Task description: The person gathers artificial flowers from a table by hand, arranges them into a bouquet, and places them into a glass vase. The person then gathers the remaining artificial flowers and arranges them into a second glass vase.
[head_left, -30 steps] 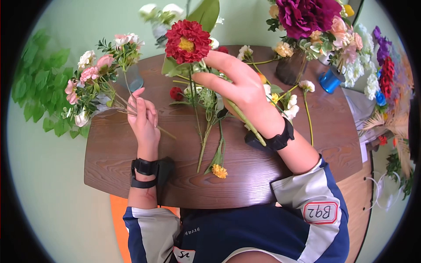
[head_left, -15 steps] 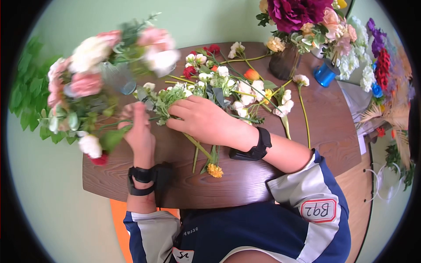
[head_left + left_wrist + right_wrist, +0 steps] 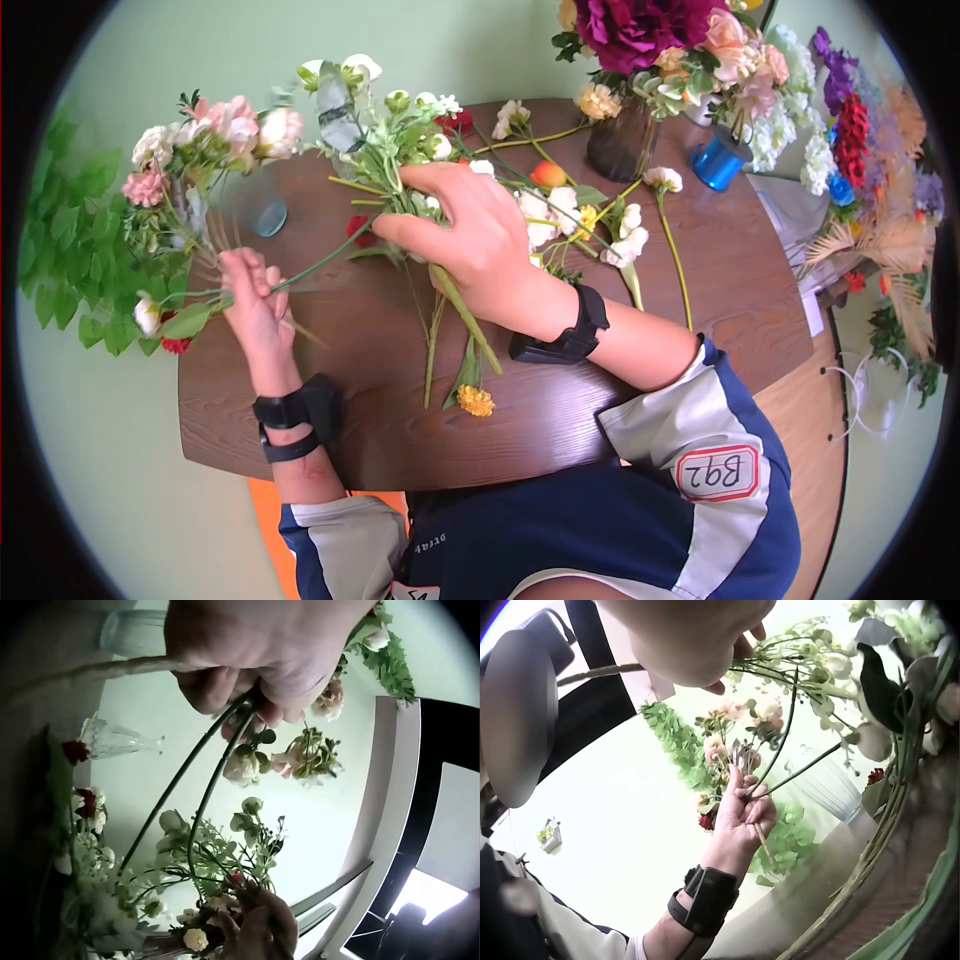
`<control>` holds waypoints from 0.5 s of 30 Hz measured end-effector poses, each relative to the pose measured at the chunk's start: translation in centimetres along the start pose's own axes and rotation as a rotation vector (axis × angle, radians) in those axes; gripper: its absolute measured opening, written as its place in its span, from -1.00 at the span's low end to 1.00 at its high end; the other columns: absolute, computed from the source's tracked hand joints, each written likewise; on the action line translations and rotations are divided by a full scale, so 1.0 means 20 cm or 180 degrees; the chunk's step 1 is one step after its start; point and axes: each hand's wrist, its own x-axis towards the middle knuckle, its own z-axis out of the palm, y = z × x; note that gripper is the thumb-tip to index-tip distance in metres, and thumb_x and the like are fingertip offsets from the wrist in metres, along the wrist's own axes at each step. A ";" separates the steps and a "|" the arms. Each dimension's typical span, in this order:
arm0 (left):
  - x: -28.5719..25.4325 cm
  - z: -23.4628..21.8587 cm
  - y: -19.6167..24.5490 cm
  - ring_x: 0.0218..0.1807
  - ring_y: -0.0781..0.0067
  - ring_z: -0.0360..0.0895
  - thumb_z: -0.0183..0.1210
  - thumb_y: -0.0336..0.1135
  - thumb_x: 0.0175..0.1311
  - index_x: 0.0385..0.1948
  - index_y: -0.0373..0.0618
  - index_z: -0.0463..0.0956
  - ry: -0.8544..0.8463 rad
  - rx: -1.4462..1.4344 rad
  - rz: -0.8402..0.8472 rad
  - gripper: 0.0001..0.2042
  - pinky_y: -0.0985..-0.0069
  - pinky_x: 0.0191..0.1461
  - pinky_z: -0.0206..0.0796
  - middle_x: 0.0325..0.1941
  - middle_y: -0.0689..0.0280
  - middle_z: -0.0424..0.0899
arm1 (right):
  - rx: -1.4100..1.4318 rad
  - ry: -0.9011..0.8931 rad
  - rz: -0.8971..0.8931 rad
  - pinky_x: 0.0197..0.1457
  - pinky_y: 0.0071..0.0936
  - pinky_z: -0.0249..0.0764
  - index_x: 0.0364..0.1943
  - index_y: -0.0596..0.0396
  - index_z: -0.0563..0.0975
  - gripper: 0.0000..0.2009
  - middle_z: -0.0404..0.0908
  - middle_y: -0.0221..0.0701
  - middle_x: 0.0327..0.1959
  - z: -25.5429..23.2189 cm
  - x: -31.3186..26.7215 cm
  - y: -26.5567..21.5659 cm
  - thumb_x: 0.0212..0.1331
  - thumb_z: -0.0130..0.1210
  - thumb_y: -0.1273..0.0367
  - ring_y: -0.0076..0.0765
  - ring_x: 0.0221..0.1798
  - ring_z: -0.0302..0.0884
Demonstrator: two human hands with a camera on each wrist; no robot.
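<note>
On the left, my left hand grips a bunch of stems topped with pink and white flowers. Long green stems also run through its fingers, with a white flower and a red flower hanging at the lower left. My right hand holds a leafy white-flower spray above the table, its thick stem slanting down below the palm. In the right wrist view, the green stems reach from the left hand toward the white blooms.
A clear glass vase stands at the table's back left. White flowers, an orange bud and a yellow flower lie on the wooden table. A dark vase and a blue pot stand back right.
The red flower, upright by the right hand a second ago, now hangs low beside the left hand. The left hand has moved left and down; the right hand has lifted the white spray.
</note>
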 end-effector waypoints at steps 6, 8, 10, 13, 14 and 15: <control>0.01 -0.04 0.05 -0.77 0.77 -0.10 -0.14 -0.03 0.32 -0.45 -0.09 0.25 0.0166 -0.0173 0.0164 -0.69 0.78 -0.79 -0.25 -0.74 0.53 0.06 | -0.0340 0.0515 0.0309 -0.38 -0.42 0.41 -0.42 -0.06 0.60 -0.69 0.51 -0.22 -0.25 -0.05 0.07 0.11 -0.33 0.05 0.61 -0.19 -0.34 0.49; 0.02 -0.04 0.04 -0.78 0.77 -0.10 -0.15 -0.03 0.32 -0.44 -0.10 0.26 0.0058 -0.0036 0.0171 -0.69 0.78 -0.79 -0.25 -0.76 0.53 0.05 | -0.0211 0.0411 0.0389 -0.36 -0.35 0.36 -0.41 -0.07 0.57 -0.71 0.47 -0.21 -0.25 -0.07 0.08 0.10 -0.38 0.09 0.50 -0.15 -0.31 0.46; 0.00 -0.05 0.02 -0.79 0.77 -0.09 -0.13 -0.01 0.30 -0.39 -0.11 0.26 -0.0136 0.0120 -0.0463 -0.68 0.77 -0.78 -0.23 -0.77 0.53 0.04 | -0.0305 0.0433 0.0090 -0.35 -0.36 0.38 -0.42 -0.07 0.57 -0.72 0.48 -0.19 -0.25 -0.07 0.08 0.12 -0.38 0.09 0.50 -0.14 -0.29 0.46; -0.03 -0.04 0.01 -0.77 0.79 0.01 -0.02 0.03 0.22 -0.31 -0.15 0.28 -0.0637 0.0464 -0.0650 -0.63 0.79 -0.76 -0.15 -0.76 0.54 0.12 | -0.0296 0.0355 -0.0307 -0.37 -0.39 0.36 -0.43 -0.07 0.56 -0.78 0.49 -0.21 -0.27 -0.09 0.09 0.11 -0.30 0.10 0.43 -0.15 -0.28 0.47; -0.05 -0.02 0.00 -0.77 0.80 0.06 0.03 0.02 0.20 -0.30 -0.16 0.29 -0.0784 0.0626 -0.0775 -0.62 0.81 -0.74 -0.12 -0.74 0.54 0.17 | -0.0317 0.0350 -0.0427 -0.38 -0.40 0.36 -0.43 -0.07 0.56 -0.79 0.49 -0.22 -0.27 -0.09 0.10 0.10 -0.29 0.09 0.42 -0.16 -0.28 0.48; -0.05 -0.01 -0.01 -0.77 0.80 0.06 0.03 0.02 0.20 -0.30 -0.16 0.29 -0.0799 0.0622 -0.0729 -0.62 0.81 -0.74 -0.12 -0.74 0.54 0.17 | -0.0324 0.0380 -0.0464 -0.38 -0.40 0.36 -0.43 -0.07 0.56 -0.79 0.49 -0.22 -0.27 -0.09 0.10 0.10 -0.29 0.09 0.42 -0.16 -0.28 0.48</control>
